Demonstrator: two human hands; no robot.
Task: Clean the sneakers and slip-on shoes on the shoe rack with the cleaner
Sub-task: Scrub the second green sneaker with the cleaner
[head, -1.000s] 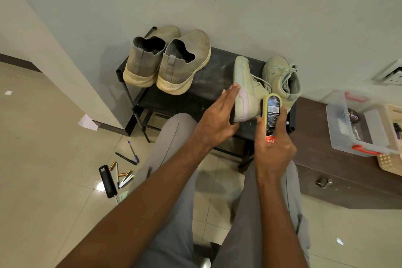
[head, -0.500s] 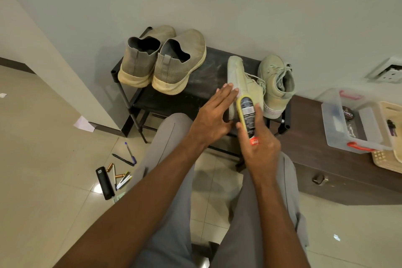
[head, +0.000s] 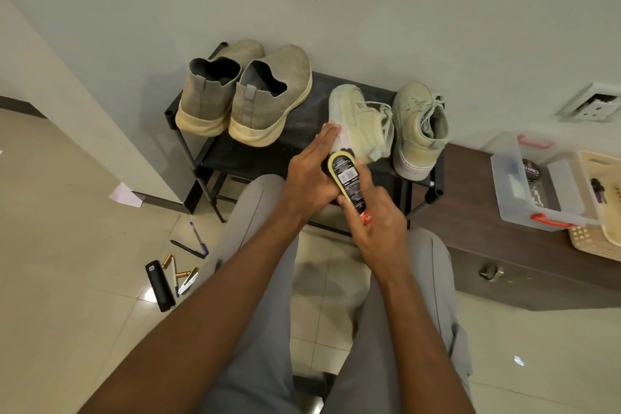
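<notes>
A seated person leans toward a low black shoe rack [head: 295, 131] against the wall. Over the last second the right hand [head: 379, 225], fingers wrapped around a yellow-edged cleaner bottle [head: 347, 180], has swung the bottle's applicator end leftward and down onto the heel of the left sneaker [head: 361, 121]. The left hand [head: 311, 175] has stayed flat, fingers straight, pressed against that sneaker's side to steady it. So scrubbing of this shoe looks under way.

The second sneaker [head: 420, 131] stands just beside it, upright. The two grey slip-on shoes [head: 242, 94] sit at the rack's left end and look untouched. Nothing blocks the reach.

Pens [head: 195, 242] and small items lie on the tiled floor. A clear plastic box [head: 524, 178] rests on a dark cabinet [head: 487, 239] to the right.
</notes>
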